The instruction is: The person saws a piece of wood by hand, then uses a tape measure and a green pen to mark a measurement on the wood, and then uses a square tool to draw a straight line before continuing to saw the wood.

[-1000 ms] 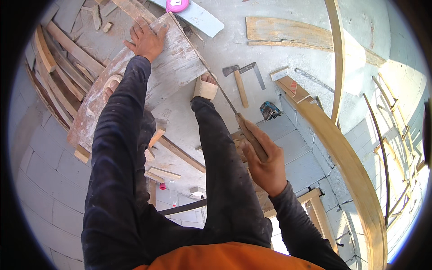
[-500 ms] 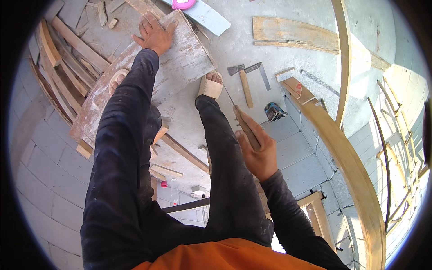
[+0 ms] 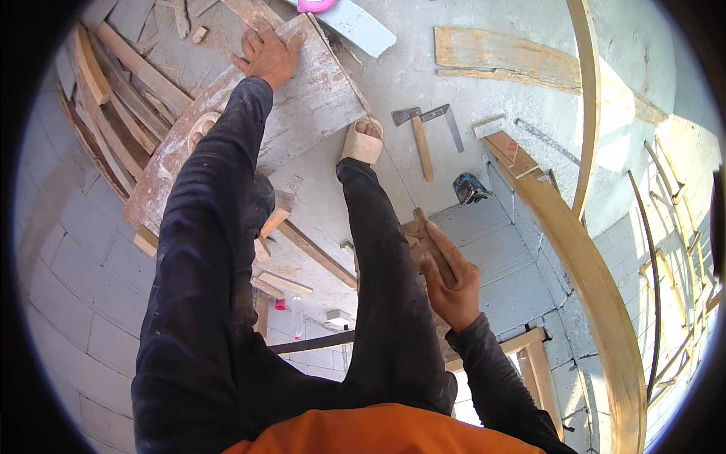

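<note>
My left hand (image 3: pixel 268 59) lies with fingers spread on a weathered, paint-stained board (image 3: pixel 310 106) at the upper left. My right hand (image 3: pixel 454 284) is closed round the wooden handle (image 3: pixel 423 224) of a saw, whose thin blade, seen almost edge-on, reaches up toward the board's right edge. My sandalled foot (image 3: pixel 364 140) is at that edge, beside the blade. To its right lie a hatchet (image 3: pixel 422 147) and a metal square (image 3: pixel 454 125). A pink tape measure (image 3: pixel 316 4) rests beyond the board.
Loose planks (image 3: pixel 136 68) are piled at left. Long planks (image 3: pixel 507 49) lie at the top. A long timber (image 3: pixel 582 280) runs down the right, beside a block step (image 3: pixel 484 265) and a blue-black container (image 3: pixel 470 187). Wooden pieces (image 3: pixel 318 253) lie between my legs.
My right hand and saw moved slightly up, then back down toward me and right. My left hand stays on the board. The whole view has shifted a little rightward.
</note>
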The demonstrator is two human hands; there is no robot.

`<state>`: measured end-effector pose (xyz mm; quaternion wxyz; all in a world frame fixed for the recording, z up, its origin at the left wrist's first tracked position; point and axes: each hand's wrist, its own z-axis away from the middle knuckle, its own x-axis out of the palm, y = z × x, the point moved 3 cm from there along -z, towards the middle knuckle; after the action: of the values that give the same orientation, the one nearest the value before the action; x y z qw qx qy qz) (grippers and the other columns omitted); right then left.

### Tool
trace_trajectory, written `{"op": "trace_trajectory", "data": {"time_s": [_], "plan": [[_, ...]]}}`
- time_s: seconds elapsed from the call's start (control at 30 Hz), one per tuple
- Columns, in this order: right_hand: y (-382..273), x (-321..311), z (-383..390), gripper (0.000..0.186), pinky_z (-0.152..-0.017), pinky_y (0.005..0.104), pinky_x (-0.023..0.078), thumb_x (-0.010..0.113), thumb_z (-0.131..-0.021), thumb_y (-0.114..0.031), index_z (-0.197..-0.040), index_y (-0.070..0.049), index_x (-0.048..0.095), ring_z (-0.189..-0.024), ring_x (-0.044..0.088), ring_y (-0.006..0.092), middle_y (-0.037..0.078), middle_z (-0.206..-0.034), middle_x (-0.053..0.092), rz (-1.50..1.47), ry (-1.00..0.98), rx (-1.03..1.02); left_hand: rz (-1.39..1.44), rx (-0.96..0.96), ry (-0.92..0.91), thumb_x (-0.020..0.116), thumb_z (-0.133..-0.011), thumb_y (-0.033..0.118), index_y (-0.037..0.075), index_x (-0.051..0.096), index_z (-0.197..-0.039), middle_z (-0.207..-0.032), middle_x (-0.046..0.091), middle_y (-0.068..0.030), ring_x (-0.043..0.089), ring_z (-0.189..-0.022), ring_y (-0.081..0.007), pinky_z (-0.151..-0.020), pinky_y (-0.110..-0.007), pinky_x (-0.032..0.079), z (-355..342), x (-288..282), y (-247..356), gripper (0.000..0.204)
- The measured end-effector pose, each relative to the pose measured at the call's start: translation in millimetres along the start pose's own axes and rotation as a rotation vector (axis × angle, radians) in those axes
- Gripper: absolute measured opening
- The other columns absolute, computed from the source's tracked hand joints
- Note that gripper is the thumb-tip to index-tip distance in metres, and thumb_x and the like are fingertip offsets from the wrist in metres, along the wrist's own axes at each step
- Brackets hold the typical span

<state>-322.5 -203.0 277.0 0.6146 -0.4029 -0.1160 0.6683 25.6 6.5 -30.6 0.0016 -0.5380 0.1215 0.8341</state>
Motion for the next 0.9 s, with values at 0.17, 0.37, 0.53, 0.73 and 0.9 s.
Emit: {"op": "trace_trajectory", "data": {"time_s": [0.17,0.37,0.53,0.73,0.9], "plan": [[4,34,-50,0.043,-0.101,0.0385,0.054,0.072,-0.098,-0.013,-0.139,-0.005,0.064,-0.124,0.069,0.0314,0.021,-0.132,0.07,-0.074,-0.032,0.173,-0.001,-0.001,-0.008,0.044,-0.097,0.074,0.001,0.001,-0.166,-0.169,0.011,-0.0339,0.004,-0.16,-0.0458,-0.122,-0.071,-0.003,-3,4,4,0.109],[20,8,3,0.044,-0.098,0.0377,0.056,0.072,-0.098,-0.012,-0.141,-0.007,0.063,-0.118,0.072,0.031,0.023,-0.127,0.072,-0.01,0.015,0.044,-0.012,-0.001,0.043,0.045,-0.097,0.075,0.002,0.003,-0.166,-0.167,0.014,-0.036,0.01,-0.159,-0.0473,-0.121,-0.071,0.0,-3,8,3,0.109],[33,35,-47,0.046,-0.097,0.0383,0.057,0.072,-0.097,-0.012,-0.142,-0.008,0.063,-0.118,0.072,0.0308,0.023,-0.127,0.072,-0.087,-0.001,0.074,0.005,0.002,0.036,0.046,-0.097,0.073,0.001,0.003,-0.166,-0.167,0.012,-0.0363,0.008,-0.159,-0.0485,-0.121,-0.071,-0.001,-5,16,3,0.109],[36,3,14,0.046,-0.104,0.0345,0.05,0.071,-0.1,-0.016,-0.141,0.001,0.061,-0.122,0.068,0.0264,0.019,-0.13,0.072,0.028,-0.016,0.032,0.022,0.035,0.115,0.046,-0.097,0.074,0.001,0.004,-0.166,-0.167,0.013,-0.0365,0.007,-0.159,-0.0488,-0.121,-0.071,-0.001,-2,18,4,0.109],[26,51,-83,0.045,-0.104,0.0355,0.051,0.071,-0.1,-0.017,-0.141,-0.001,0.062,-0.121,0.069,0.0264,0.019,-0.13,0.072,-0.107,-0.02,0.05,-0.005,-0.002,-0.017,0.047,-0.098,0.07,0.004,-0.002,-0.167,-0.169,0.004,-0.0353,0.004,-0.159,-0.0476,-0.122,-0.069,-0.005,-6,2,9,0.108]]}}
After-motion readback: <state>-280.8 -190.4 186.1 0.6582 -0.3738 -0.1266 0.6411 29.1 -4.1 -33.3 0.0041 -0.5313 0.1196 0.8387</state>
